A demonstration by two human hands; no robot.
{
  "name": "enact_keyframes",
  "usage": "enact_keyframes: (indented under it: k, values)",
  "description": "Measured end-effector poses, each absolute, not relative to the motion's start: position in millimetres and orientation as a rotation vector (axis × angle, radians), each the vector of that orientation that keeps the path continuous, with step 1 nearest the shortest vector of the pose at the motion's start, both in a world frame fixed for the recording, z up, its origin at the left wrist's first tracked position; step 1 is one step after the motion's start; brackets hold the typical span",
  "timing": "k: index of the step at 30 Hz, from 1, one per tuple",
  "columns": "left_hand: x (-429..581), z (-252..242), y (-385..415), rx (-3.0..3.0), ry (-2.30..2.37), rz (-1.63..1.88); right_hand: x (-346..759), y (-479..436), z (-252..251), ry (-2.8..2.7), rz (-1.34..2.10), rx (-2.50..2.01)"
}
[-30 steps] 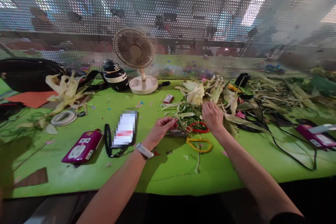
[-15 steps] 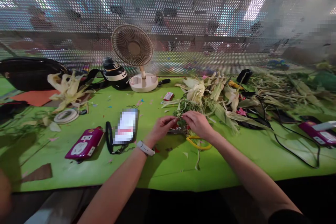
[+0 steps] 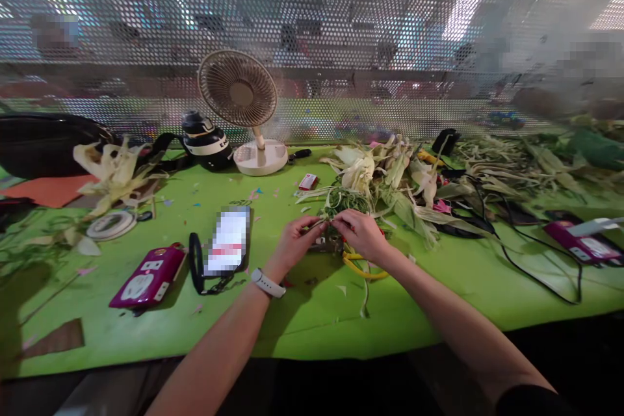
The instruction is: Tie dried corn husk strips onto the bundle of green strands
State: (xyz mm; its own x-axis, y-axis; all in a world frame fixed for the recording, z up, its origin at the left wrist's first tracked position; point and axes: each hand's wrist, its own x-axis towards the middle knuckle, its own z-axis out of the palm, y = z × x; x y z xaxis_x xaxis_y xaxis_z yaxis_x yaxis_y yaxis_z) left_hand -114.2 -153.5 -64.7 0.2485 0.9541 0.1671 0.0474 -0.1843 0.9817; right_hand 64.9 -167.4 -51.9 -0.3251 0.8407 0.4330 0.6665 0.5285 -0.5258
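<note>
My left hand (image 3: 298, 242), with a white band on its wrist, pinches a thin pale green strand. Close beside it, my right hand (image 3: 359, 233) has its fingers pressed together on the same strand. The strand (image 3: 322, 219) is small and partly hidden by the fingertips. Behind the hands lies a tangle of thin green strips (image 3: 348, 198), next to a pale husk flower (image 3: 359, 172). Yellow handles (image 3: 365, 268) of a tool rest under and beside my right hand; the rest of the tool is mostly hidden.
On the green table (image 3: 312, 331) a phone (image 3: 227, 240) and a purple device (image 3: 149, 276) lie to the left. A fan (image 3: 238, 88) and black bottle (image 3: 207, 143) stand at the back. Husks (image 3: 511, 166) and a black cable (image 3: 536, 286) spread over the right side.
The view has shifted slightly, so the table things appear further left. Both hands stay close together, with the left fingertips now on a strand that shows more clearly.
</note>
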Motion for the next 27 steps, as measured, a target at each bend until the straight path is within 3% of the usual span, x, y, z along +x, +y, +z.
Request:
enact_keyframes:
  k: [13, 20, 27]
  values:
    - [-122, -56, -148, 1.217, 0.983, 1.32, 96, -218, -38, -2.606, 0.224, -1.777]
    - [-123, -47, -149, 1.132, 0.946, 1.384, 96, -214, -26, -2.512, 0.173, -1.763]
    - [-125, -46, -149, 1.096, 0.949, 1.405, 101, -198, -23, -2.64, 0.375, -1.823]
